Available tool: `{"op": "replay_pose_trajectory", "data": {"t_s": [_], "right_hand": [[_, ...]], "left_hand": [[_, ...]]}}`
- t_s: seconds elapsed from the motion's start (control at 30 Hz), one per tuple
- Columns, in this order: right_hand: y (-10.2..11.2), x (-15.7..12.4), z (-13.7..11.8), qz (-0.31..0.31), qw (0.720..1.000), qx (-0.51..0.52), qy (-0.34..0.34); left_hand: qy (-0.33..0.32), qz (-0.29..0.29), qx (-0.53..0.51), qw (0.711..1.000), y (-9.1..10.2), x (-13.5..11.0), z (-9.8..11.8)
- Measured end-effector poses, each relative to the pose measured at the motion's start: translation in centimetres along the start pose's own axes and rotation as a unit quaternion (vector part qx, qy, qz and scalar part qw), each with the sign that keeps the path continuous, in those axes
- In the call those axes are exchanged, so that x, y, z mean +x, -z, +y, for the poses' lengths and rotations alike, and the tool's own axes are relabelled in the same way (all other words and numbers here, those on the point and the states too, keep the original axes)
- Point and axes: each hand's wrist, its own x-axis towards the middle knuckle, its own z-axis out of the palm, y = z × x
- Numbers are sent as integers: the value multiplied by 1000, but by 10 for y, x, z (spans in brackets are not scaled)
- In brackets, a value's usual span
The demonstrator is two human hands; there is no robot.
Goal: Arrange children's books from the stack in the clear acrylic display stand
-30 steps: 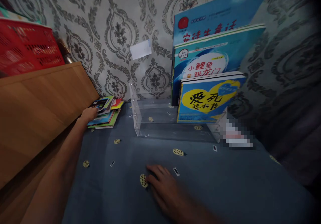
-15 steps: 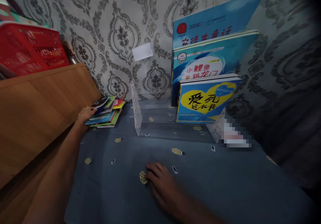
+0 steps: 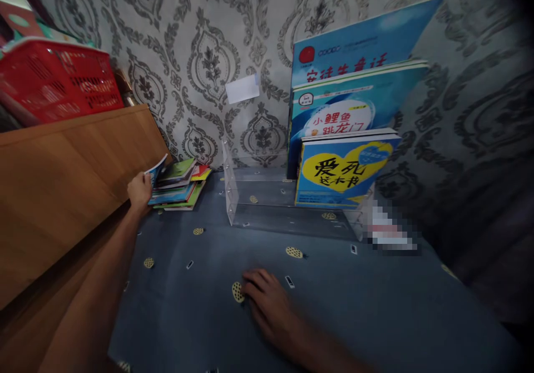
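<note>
My left hand point(image 3: 140, 189) is closed on a thin booklet point(image 3: 155, 170), tilting its near edge up off a pile of colourful booklets point(image 3: 180, 186) that lies against the wall. My right hand point(image 3: 269, 306) rests flat on the blue-grey cloth point(image 3: 342, 300) with its fingers stretched out, holding nothing. A clear acrylic book rack point(image 3: 250, 195) stands behind it. Three blue books stand upright in the rack's right half: a small one with a yellow heart point(image 3: 344, 167), a middle one point(image 3: 354, 106) and a tall one point(image 3: 362, 44) at the back.
A wooden board point(image 3: 62, 183) slants along the left, close to my left arm. A red plastic basket point(image 3: 58, 81) sits on top of it. Patterned wallpaper point(image 3: 200, 55) with a white note point(image 3: 242, 88) backs the scene. A blurred patch point(image 3: 392, 228) lies right of the rack.
My left hand has gripped the top booklet and raised it off the pile, from lying flat to tilted up. My right hand has stayed in place on the cloth.
</note>
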Motion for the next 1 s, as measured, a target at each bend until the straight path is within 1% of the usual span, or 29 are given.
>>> {"op": "replay_pose_trajectory", "data": {"t_s": [0.1, 0.27, 0.37, 0.47, 0.6, 0.7, 0.77, 0.83, 0.87, 0.9, 0.93, 1.0], "right_hand": [[0, 0, 0, -1, 1000, 2, 4], [-1, -1, 0, 14, 1000, 0, 10], [-2, -1, 1, 17, 1000, -2, 11], [-2, -1, 1, 20, 1000, -2, 8], [-1, -1, 1, 17, 1000, -9, 16], [-2, -1, 3, 16, 1000, -14, 23], [-4, -2, 5, 14, 999, -19, 27], [-6, -2, 8, 13, 999, -23, 33], [-7, -2, 9, 13, 999, -24, 36], [-7, -2, 10, 13, 999, -24, 39], [-7, -2, 10, 12, 999, -23, 40], [-6, -1, 10, 11, 999, -21, 40]], "left_hand": [[9, 31, 12, 999, 9, -11, -2], [-26, 45, 48, 997, 15, -45, -5], [-65, 48, 62, 995, 13, -71, -7], [-132, 38, 62, 989, 7, -98, -12], [-238, 8, 51, 970, -5, -144, -25], [-300, -53, 44, 952, -11, -181, -30], [-342, -106, 21, 934, -13, -197, -30], [-349, -147, -11, 926, -13, -196, -29], [-330, -155, -23, 931, -13, -188, -30], [-298, -148, -25, 943, -14, -175, -32], [-264, -130, -20, 955, -16, -159, -35], [-159, -74, 19, 984, -23, -119, -46]]}}
